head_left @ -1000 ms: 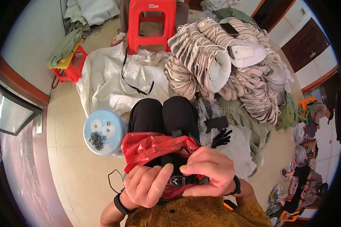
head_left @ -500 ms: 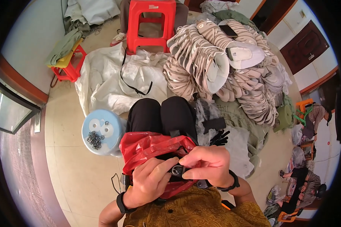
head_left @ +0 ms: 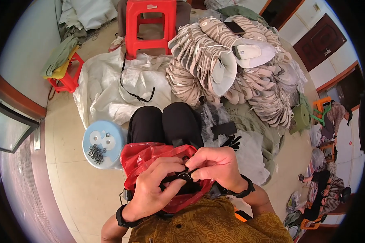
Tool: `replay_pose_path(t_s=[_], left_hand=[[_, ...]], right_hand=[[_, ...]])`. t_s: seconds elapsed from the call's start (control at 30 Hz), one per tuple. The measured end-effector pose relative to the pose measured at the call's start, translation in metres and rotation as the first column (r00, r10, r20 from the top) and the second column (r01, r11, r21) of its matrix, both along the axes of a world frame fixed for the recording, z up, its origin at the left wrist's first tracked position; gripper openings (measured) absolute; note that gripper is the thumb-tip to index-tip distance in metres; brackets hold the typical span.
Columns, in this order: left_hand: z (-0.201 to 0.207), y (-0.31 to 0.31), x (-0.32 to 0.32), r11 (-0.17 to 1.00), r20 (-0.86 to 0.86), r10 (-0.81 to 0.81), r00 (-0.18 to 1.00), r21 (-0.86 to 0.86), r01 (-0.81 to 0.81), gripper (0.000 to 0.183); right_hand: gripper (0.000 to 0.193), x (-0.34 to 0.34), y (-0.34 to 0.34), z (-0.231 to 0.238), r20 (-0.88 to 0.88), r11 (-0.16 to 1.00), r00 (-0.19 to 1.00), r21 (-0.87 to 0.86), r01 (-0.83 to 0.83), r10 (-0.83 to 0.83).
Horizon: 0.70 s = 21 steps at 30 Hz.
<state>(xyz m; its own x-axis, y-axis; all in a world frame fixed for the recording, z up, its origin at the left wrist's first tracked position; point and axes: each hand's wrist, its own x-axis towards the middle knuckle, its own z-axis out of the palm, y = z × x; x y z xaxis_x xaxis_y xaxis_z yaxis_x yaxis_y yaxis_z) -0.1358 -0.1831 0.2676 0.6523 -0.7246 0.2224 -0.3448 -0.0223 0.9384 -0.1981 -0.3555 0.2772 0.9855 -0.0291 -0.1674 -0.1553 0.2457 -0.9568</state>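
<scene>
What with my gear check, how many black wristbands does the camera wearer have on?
2: one wristband on the left wrist, the other on the right wrist. None appears hidden.

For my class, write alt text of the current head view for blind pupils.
Left hand and right hand hold a small black fitting above red plastic, near black-trousered knees. A light blue stool at left bears small dark buckles; stacked beige-and-white shoe uppers lie ahead, right.

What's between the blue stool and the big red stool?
In the head view, a crumpled white sheet lies between the blue stool and the big red stool, with a black strap on it.
</scene>
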Motion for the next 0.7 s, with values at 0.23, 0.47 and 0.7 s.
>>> replay_pose_path(t_s=[0.23, 0.47, 0.7], left_hand=[[-0.002, -0.014, -0.002, 0.997, 0.081, -0.078, 0.994, 0.014, 0.077, 0.022], [-0.019, -0.013, -0.018, 0.977, 0.024, -0.076, 0.997, 0.203, 0.070, 0.006], [-0.021, -0.026, -0.029, 0.899, -0.327, -0.142, 0.934, 0.353, 0.260, 0.011]], right_hand=[[0.017, -0.002, -0.005, -0.001, 0.400, 0.830, 0.914, -0.530, 0.173, 0.065], [0.013, -0.018, 0.001, -0.025, 0.665, 0.664, 0.724, -0.626, 0.408, 0.182], [0.011, -0.050, -0.034, -0.034, 0.461, 0.800, 0.886, -0.548, 0.243, 0.047]])
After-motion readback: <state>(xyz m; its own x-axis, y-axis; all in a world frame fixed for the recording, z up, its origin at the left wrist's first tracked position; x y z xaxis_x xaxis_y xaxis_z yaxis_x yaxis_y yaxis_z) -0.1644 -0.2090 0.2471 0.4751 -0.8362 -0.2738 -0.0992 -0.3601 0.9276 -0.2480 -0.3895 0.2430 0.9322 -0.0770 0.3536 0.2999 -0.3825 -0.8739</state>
